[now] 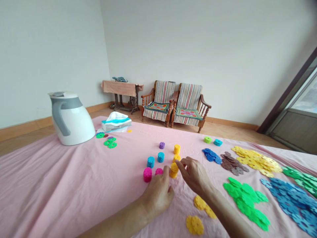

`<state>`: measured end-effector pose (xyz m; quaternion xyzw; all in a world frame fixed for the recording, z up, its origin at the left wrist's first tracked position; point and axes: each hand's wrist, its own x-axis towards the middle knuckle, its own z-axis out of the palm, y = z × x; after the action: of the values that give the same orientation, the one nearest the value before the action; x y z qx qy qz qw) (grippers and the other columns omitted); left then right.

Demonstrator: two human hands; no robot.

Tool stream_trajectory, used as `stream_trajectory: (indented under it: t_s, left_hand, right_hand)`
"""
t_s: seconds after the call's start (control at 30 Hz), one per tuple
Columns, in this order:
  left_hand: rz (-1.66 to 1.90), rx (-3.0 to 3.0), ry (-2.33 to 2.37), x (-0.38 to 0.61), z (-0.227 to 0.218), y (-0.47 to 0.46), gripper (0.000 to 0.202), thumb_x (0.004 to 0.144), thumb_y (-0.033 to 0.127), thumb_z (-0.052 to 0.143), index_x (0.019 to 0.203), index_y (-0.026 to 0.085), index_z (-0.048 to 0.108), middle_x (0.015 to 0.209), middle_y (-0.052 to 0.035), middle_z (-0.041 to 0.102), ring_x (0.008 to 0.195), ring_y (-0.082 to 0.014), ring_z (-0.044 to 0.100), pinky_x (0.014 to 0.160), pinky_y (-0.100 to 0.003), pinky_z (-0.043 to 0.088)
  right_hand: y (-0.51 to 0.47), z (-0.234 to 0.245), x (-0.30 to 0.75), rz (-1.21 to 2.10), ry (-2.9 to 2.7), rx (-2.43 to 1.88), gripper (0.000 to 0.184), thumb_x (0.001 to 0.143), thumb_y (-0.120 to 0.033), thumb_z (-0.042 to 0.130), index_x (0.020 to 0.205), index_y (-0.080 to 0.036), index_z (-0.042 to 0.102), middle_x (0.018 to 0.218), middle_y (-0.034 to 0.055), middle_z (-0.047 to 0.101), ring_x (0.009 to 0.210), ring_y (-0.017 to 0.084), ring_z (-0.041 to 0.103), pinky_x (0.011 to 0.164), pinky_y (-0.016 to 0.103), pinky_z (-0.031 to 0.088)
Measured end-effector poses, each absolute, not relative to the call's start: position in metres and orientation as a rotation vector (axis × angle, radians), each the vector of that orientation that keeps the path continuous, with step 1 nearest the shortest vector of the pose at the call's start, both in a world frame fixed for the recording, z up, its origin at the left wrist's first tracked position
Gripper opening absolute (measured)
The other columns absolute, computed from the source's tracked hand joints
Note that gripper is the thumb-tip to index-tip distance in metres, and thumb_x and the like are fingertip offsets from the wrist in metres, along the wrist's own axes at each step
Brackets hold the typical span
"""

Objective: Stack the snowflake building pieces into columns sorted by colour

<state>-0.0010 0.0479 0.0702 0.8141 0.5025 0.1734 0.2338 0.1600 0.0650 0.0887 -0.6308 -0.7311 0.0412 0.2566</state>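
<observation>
My left hand (158, 192) is closed, its fingers curled beside the front yellow stack of flower-shaped plastic discs (174, 170). It partly covers a pink stack (159, 171); whether it holds anything is hidden. From the other side, the curled fingers of my right hand (194, 173) reach the yellow stacks, fingertips by the middle one (176, 158); what is between them cannot be made out. Behind stands a third yellow stack (177, 149). To the left are another pink stack (147, 174), two blue stacks (151, 162) and a purple stack (161, 145).
Loose yellow discs (194, 225) lie near my right forearm. Piles of green (245, 200), blue (292, 198), brown (231, 162) and yellow discs (257, 160) spread rightward. A white jug (74, 124) and tissue box (116, 125) stand left on the pink cloth (104, 191). Two chairs (188, 105) stand beyond.
</observation>
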Motion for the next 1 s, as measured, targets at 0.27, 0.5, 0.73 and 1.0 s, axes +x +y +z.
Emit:
stream_trajectory:
  t_s: [0.27,0.5,0.73,1.0]
  left_hand:
    - [0.484,2.275,1.363,-0.002,0.068,0.049,0.027,0.070,0.007,0.045,0.094,0.019,0.041,0.078,-0.0022,0.058,0.071,-0.0175,0.059,0.055,-0.024,0.039]
    - [0.497,2.219,1.385,-0.001,0.069,0.048,0.033,0.074,0.010,0.045,0.106,0.016,0.037,0.085,-0.0061,0.060,0.075,-0.0200,0.060,0.061,-0.028,0.041]
    - [0.536,2.186,1.344,-0.002,0.071,0.047,0.055,0.074,0.010,0.047,0.126,0.016,0.029,0.087,-0.0063,0.062,0.080,-0.0205,0.060,0.063,-0.027,0.042]
    - [0.532,2.218,1.318,-0.003,0.071,0.047,0.059,0.071,0.009,0.048,0.128,0.019,0.033,0.088,-0.0067,0.063,0.080,-0.0219,0.060,0.060,-0.026,0.042]
  right_hand:
    - [0.063,0.099,0.164,0.509,-1.869,-1.636,0.058,0.088,-0.051,0.033,0.049,-0.016,0.059,0.042,-0.0016,0.044,0.041,0.009,0.042,0.045,0.022,0.027]
    - [0.060,0.102,0.163,0.503,-2.007,-1.630,0.056,0.089,-0.046,0.032,0.058,-0.017,0.069,0.046,0.0011,0.056,0.047,0.012,0.053,0.049,0.022,0.032]
    - [0.058,0.102,0.162,0.462,-2.048,-1.653,0.055,0.089,-0.049,0.034,0.058,-0.018,0.068,0.053,0.0048,0.064,0.049,0.014,0.058,0.051,0.022,0.035]
    - [0.061,0.096,0.162,0.442,-2.056,-1.645,0.055,0.089,-0.050,0.033,0.060,-0.018,0.068,0.052,0.0045,0.063,0.050,0.014,0.058,0.051,0.023,0.034]
